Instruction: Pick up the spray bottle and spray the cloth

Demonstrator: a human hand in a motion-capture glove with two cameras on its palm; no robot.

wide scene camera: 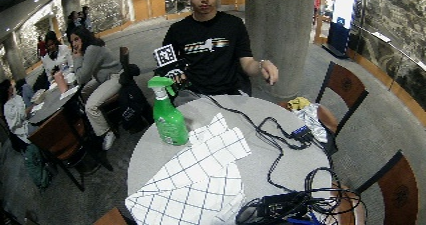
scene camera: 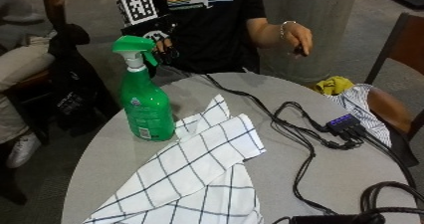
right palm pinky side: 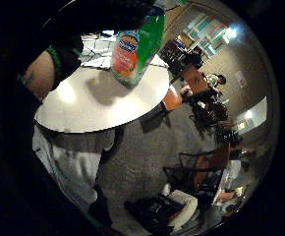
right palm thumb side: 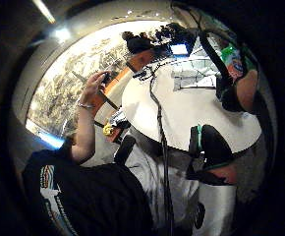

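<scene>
Checked soft cloth (scene camera: 199,174) before upright green plastic spray bottle (scene camera: 144,109), hand (scene camera: 164,47) behind, grip unclear.

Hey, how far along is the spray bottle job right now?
Barely started. The spray bottle stands upright on the table, beside the checked cloth, which lies spread out. The gloved right hand is right behind the trigger head; whether it grips yet is unclear. Lifting and spraying remain.

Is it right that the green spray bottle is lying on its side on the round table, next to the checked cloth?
Not quite. The green spray bottle stands upright on the round table, its nozzle on top, as the outside view shows. It is indeed next to the checked cloth, at the cloth's edge.
</scene>
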